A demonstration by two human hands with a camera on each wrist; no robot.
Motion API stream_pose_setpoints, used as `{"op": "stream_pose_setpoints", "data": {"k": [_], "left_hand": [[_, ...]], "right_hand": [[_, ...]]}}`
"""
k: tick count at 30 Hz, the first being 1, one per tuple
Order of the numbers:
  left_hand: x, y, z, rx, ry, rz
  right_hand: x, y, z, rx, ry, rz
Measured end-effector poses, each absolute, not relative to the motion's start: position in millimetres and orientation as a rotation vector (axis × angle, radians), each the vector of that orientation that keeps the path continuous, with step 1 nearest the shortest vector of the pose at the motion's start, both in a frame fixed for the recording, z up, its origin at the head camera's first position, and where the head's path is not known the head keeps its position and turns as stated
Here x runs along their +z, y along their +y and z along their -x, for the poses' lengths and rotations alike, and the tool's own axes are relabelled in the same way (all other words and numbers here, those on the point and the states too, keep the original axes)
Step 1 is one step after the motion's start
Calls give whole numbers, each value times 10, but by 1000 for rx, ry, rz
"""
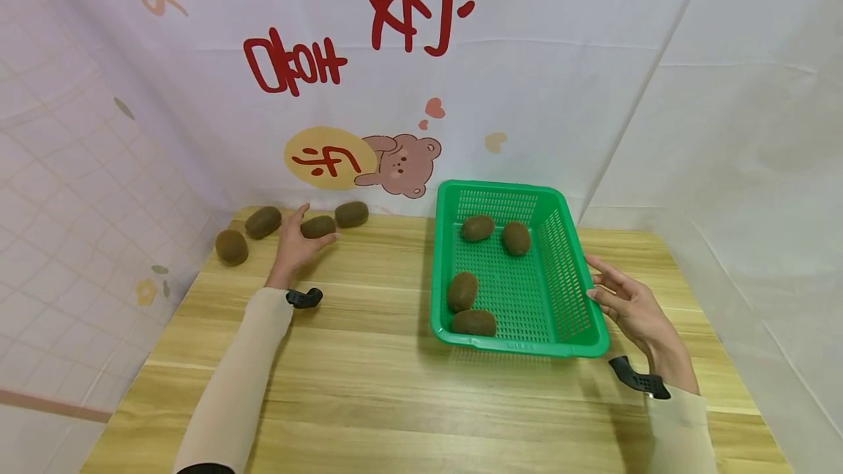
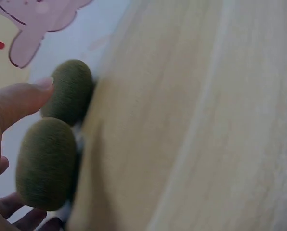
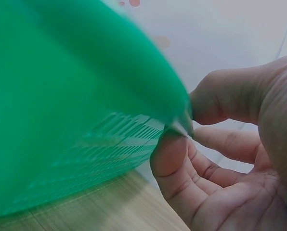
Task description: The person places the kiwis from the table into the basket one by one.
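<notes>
My left hand (image 1: 296,246) reaches around a brown kiwi (image 1: 319,227) at the table's back edge, thumb and fingers spread on either side of it. In the left wrist view, that kiwi (image 2: 46,163) lies between the thumb and the lower fingers; the thumb overlaps a second kiwi (image 2: 72,91) just beyond. My right hand (image 1: 635,311) pinches the right rim of a green plastic basket (image 1: 527,347) between thumb and fingers. Two kiwis lie at the back of the basket, a kiwi (image 1: 463,291) and another kiwi (image 1: 474,322) at its front left.
Left of my left hand are two more kiwis, one kiwi (image 1: 263,222) near the back edge and one kiwi (image 1: 232,247) at the left edge. Behind the wooden table (image 1: 369,386) hangs a printed white cloth (image 1: 546,79), with cloth at both sides too.
</notes>
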State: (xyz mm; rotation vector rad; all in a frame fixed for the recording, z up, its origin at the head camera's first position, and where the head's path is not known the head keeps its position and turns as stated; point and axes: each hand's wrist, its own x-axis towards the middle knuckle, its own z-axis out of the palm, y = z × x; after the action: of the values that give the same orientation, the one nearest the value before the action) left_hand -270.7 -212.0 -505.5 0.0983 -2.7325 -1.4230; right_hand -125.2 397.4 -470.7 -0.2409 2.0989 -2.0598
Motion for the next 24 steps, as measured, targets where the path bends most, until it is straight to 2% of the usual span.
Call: {"op": "stream_pose_setpoints", "data": {"k": [8, 24], "left_hand": [[-5213, -2125, 2748, -1377, -2661, -78], [-5251, -2087, 2745, -1402, -2531, -140]], "right_hand": [[-4704, 3969, 1235, -2032, 2132, 217], [-4716, 3972, 1232, -2009, 2158, 207]]}}
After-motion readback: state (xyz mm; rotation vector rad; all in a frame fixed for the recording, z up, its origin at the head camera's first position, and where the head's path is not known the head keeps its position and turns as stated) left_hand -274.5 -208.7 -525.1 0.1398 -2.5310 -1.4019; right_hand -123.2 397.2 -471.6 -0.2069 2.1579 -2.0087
